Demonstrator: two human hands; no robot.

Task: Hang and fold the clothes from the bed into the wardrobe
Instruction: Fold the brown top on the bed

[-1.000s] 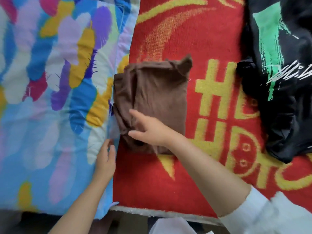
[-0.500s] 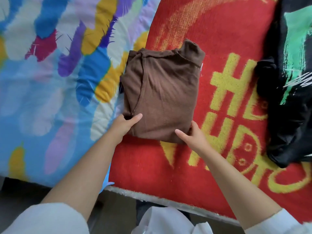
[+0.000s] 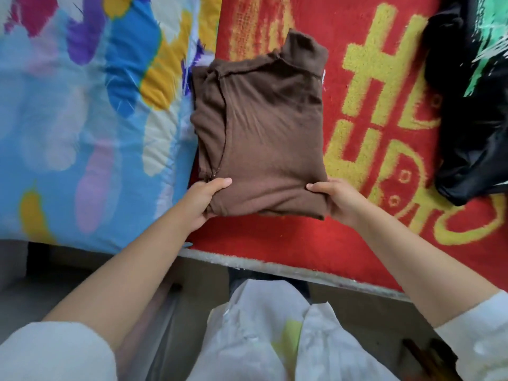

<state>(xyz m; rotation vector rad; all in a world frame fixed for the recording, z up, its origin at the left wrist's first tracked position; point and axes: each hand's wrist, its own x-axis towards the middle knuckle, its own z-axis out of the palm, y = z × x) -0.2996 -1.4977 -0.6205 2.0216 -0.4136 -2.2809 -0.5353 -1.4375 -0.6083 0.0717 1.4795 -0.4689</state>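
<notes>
Top: brown top (image 3: 264, 138), folded, on the red blanket (image 3: 357, 237), centre.
Left hand: my left hand (image 3: 200, 202) pinches its 7 o'clock corner, thumb on top.
Right hand: my right hand (image 3: 338, 200) grips the 5 o'clock corner; fingers probably tucked beneath.
Forearms: both reach forward, converging.

The brown top (image 3: 266, 138) between the hands is a soft matt knit, fine ribbed look. Under it the red and yellow blanket (image 3: 365, 125) is fuzzy, rough pile. Left of the hands, the painted-looking quilt (image 3: 82, 119) is smooth quilted cotton; far right, the black garment (image 3: 472, 149) is slightly shiny.
</notes>
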